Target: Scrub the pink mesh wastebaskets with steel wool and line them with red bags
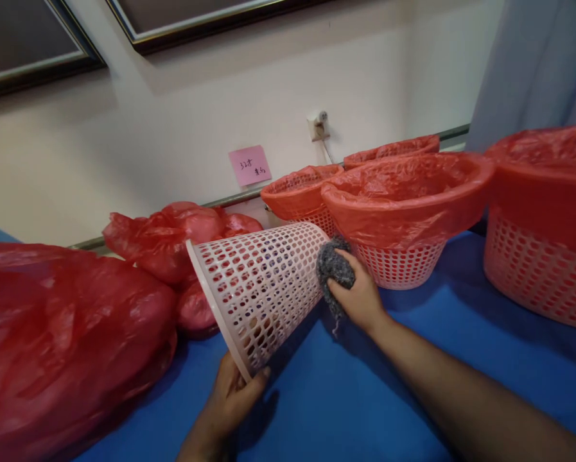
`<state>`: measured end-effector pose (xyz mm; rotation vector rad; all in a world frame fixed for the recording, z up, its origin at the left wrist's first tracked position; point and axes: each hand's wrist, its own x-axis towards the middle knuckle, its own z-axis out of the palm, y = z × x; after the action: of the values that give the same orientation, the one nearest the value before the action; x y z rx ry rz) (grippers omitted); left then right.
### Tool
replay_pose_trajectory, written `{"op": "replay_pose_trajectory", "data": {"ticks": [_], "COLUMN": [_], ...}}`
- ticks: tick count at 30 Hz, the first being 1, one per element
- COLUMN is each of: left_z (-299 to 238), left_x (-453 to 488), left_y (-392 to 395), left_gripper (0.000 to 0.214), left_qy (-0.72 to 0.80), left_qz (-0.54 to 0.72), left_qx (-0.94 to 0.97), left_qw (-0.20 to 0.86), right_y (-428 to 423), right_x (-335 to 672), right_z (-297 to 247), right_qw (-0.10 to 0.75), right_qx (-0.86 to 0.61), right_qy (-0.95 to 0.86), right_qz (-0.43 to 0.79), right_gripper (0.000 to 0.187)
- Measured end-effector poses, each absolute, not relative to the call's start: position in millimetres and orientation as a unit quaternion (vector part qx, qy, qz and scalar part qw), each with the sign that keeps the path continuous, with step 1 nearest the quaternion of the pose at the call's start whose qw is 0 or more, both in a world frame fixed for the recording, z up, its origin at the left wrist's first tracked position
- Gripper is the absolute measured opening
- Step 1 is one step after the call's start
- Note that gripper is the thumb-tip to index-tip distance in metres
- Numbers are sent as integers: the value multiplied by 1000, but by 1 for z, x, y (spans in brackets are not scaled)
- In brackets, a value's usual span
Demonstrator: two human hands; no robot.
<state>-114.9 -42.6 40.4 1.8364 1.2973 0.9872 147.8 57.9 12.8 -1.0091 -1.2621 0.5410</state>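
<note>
A pale pink perforated plastic basket (261, 285) lies on its side on the blue table (345, 398), rim toward me at lower left, base pointing right. My left hand (232, 394) grips the rim from below, thumb on the edge. My right hand (359, 292) is closed round a grey cloth (333, 266) and presses it against the basket's base end.
Several baskets lined with red plastic bags stand at the right: one close (403, 205), one large at the far right (542, 218), others behind. Bulging red bags (61, 333) fill the left side. A pink note (250, 165) and a wall socket (319, 125) hang on the wall.
</note>
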Motion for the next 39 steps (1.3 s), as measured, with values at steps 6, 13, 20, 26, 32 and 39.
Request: {"op": "replay_pose_trajectory", "data": {"ticks": [6,13,20,26,32,39], "left_z": [47,48,41,41,44,46], "left_x": [-99,-93,-102,-99,-101,-98], "left_y": [-36,-34,-25,-31,-45,-48], "left_gripper": [56,61,73,63,64,63], "left_qy": [450,428,453,467,465,496], "left_qz": [308,265,252,258,471,456], "left_qx": [804,836,828,798,626,619], "left_qw": [236,219,212,281,412,403], "right_y": [21,4,61,14,-3,37], "right_x": [138,131,149,136,130,141], "right_z": [20,23,15,22,21,15], "right_qw": [605,597,679,589,480,623], "right_qx": [-270,-193,-457,-243,-137,-343], "right_qy": [-728,-760,-486,-749,-845,-658], "right_qz": [178,168,308,183,190,246], "right_gripper": [71,65,57,74,67,62]}}
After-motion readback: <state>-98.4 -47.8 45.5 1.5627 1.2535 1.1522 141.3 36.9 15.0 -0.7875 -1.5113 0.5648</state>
